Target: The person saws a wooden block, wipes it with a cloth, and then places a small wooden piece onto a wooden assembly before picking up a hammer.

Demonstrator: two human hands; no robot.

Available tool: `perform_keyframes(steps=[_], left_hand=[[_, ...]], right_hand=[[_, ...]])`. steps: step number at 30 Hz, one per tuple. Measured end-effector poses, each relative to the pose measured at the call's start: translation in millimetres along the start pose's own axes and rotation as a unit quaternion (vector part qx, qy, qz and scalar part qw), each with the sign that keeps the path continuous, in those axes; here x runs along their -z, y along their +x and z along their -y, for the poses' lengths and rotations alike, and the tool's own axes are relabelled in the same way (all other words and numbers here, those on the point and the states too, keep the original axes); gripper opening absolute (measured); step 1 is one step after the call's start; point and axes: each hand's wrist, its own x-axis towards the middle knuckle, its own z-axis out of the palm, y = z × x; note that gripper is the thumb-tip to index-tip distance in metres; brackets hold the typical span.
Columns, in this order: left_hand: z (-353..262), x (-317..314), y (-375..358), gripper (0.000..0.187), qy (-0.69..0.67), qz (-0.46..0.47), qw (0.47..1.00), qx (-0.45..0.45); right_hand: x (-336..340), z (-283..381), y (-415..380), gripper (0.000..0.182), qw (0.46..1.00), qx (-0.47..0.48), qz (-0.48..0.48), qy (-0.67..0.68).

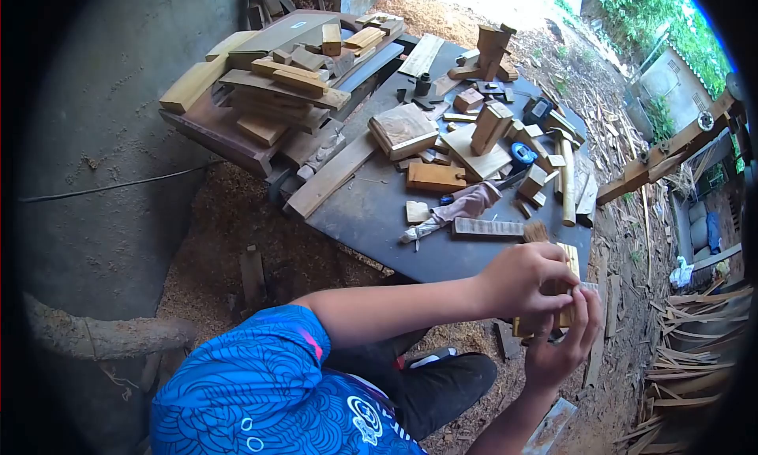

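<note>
My left hand (527,283) reaches in over the table's near right corner, its fingers bent and pressed together. From below, my right hand (562,346) has its fingers curled round a small yellowish wooden block (565,317). The fingertips of both hands meet at this block and cover much of it. Whether the left fingers pinch the block or something small on it is hidden. Just beyond my left hand are a brown tuft of bristles (535,232) and a pale wooden piece (568,254). A grey-brown wooden strip (488,228) lies nearby.
On the dark table (355,218) lie a hammer (568,178), a blue tape measure (522,153), a crumpled cloth (472,202), an orange-brown block (436,177) and several wood offcuts. Stacked boards (276,99) stand at the back left. Wood shavings cover the ground.
</note>
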Motion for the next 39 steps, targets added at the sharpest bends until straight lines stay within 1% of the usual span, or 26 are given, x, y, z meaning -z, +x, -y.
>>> perform_keyframes(steps=[2,4,5,7,8,9,11,13,15,17,19,21,22,23,25,26,27,29,30,31,33,34,35,37,38,39], left_hand=[[3,3,1,0.027,-0.011,0.004,1.000,0.009],[7,6,1,0.033,-0.026,0.046,0.999,0.009],[9,8,-1,0.033,-0.031,0.044,0.998,0.011],[10,11,-6,0.040,-0.044,0.013,0.999,-0.026],[10,14,-12,0.044,-0.019,-0.015,0.998,-0.055],[9,23,-18,0.044,-0.023,-0.018,0.998,-0.054],[8,45,-35,0.041,0.019,-0.011,0.999,-0.036],[16,74,-56,0.034,0.073,0.021,0.997,-0.007],[23,107,-72,0.026,0.135,0.026,0.989,0.059],[31,139,-79,0.023,0.193,0.003,0.975,0.109],[37,171,-77,0.024,0.277,-0.019,0.947,0.160],[50,196,-72,0.022,0.339,-0.068,0.924,0.164],[55,207,-69,0.032,0.379,-0.068,0.903,0.192],[58,213,-61,0.032,0.380,-0.067,0.903,0.192],[62,222,-43,0.053,0.483,-0.082,0.847,0.206],[70,223,-39,0.075,0.508,-0.057,0.823,0.247],[79,222,-35,0.075,0.508,-0.056,0.823,0.246],[95,220,-26,0.086,0.543,-0.042,0.800,0.250],[100,221,-22,0.090,0.518,-0.037,0.803,0.294],[100,221,-21,0.090,0.517,-0.034,0.804,0.292],[101,220,-18,0.093,0.562,-0.013,0.764,0.316],[100,218,-15,0.080,0.552,-0.028,0.783,0.286],[98,217,-11,0.080,0.549,-0.028,0.788,0.279],[94,209,9,0.057,0.522,0.022,0.816,0.249],[96,206,24,0.036,0.487,0.017,0.839,0.240],[106,203,39,0.029,0.487,0.027,0.843,0.225]], right_hand=[[-2,2,1,0.053,1.000,-0.007,0.006,-0.015],[-2,6,3,0.055,0.999,-0.008,0.013,-0.053],[-3,8,2,0.055,0.998,-0.007,0.018,-0.056],[-6,9,1,0.052,0.997,-0.024,0.010,-0.076],[-8,8,2,0.043,0.997,-0.012,0.003,-0.078],[-11,7,2,0.043,0.997,-0.010,0.007,-0.081],[-13,3,1,0.038,0.994,0.004,-0.009,-0.108],[-15,6,4,0.037,0.992,-0.002,-0.007,-0.123],[-16,1,4,0.037,0.995,-0.008,-0.011,-0.098],[-17,-4,3,0.036,0.995,-0.013,-0.014,-0.102],[-18,-6,3,0.035,0.994,0.004,-0.017,-0.112],[-20,-4,3,0.035,0.994,-0.002,-0.016,-0.112],[-21,-3,3,0.035,0.993,-0.008,-0.021,-0.114],[-22,-2,3,0.035,0.993,-0.014,-0.027,-0.116],[-24,-2,1,0.036,0.992,-0.020,-0.034,-0.120],[-26,-2,1,0.036,0.991,-0.024,-0.040,-0.123],[-26,-1,2,0.036,0.991,-0.025,-0.041,-0.123],[-25,1,2,0.036,0.991,-0.030,-0.036,-0.126],[-24,1,2,0.036,0.991,-0.033,-0.036,-0.127],[-23,1,3,0.036,0.991,-0.030,-0.032,-0.124],[-23,3,3,0.036,0.991,-0.031,-0.032,-0.126],[-24,5,2,0.036,0.992,-0.030,-0.032,-0.122],[-24,6,3,0.037,0.992,-0.028,-0.035,-0.121],[-29,4,0,0.040,0.993,-0.021,-0.060,-0.100],[-30,5,0,0.040,0.994,-0.028,-0.056,-0.090],[-28,6,0,0.040,0.993,-0.039,-0.060,-0.089]])
